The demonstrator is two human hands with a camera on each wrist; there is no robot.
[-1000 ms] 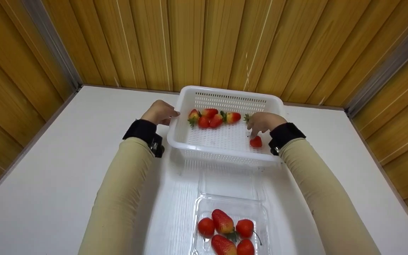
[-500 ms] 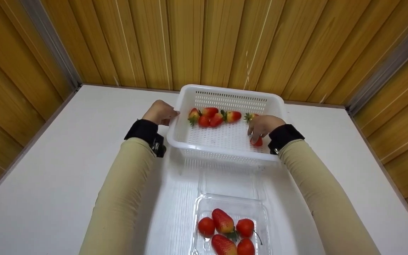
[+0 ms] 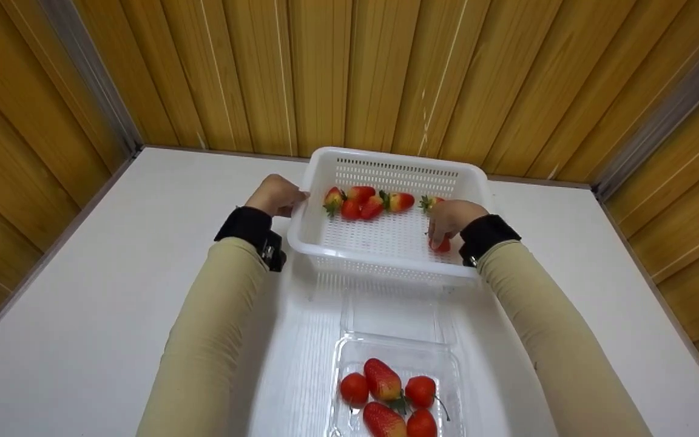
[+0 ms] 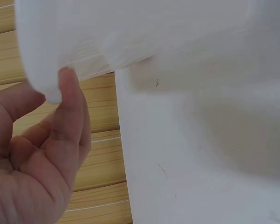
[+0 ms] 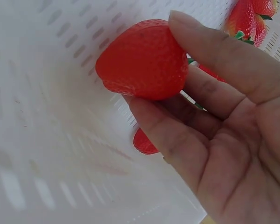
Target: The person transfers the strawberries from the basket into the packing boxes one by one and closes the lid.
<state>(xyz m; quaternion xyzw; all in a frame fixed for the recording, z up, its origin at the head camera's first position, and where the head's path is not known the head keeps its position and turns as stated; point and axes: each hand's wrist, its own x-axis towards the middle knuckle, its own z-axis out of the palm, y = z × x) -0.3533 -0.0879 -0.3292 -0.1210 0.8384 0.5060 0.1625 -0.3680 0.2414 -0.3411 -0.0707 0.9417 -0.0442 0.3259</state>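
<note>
A white perforated plastic basket [image 3: 386, 258] stands at the back of the table. My left hand [image 3: 276, 194] pinches its left rim [image 4: 52, 95] between thumb and fingers. Inside the basket at the right, my right hand [image 3: 454, 217] holds a small all-red strawberry [image 5: 142, 60] between thumb and fingers; in the head view the fingers partly cover it. Another strawberry [image 3: 431, 201] with green leaves lies just behind that hand, partly hidden. Several strawberries [image 3: 372, 207] are grouped at the basket's left, one a little apart from the rest.
Nearer to me lies an opened clear plastic box [image 3: 455, 388], its lid [image 3: 395, 312] towards the basket. It holds strawberries [image 3: 381, 377] and round red cherries [image 3: 420, 391] with thin stems. Wooden-looking panels [image 3: 319, 73] rise behind the white table [image 3: 125, 261].
My right hand's fingers have come down onto the small red strawberry and closed round it, now covering more of it. My left hand stays at the basket rim.
</note>
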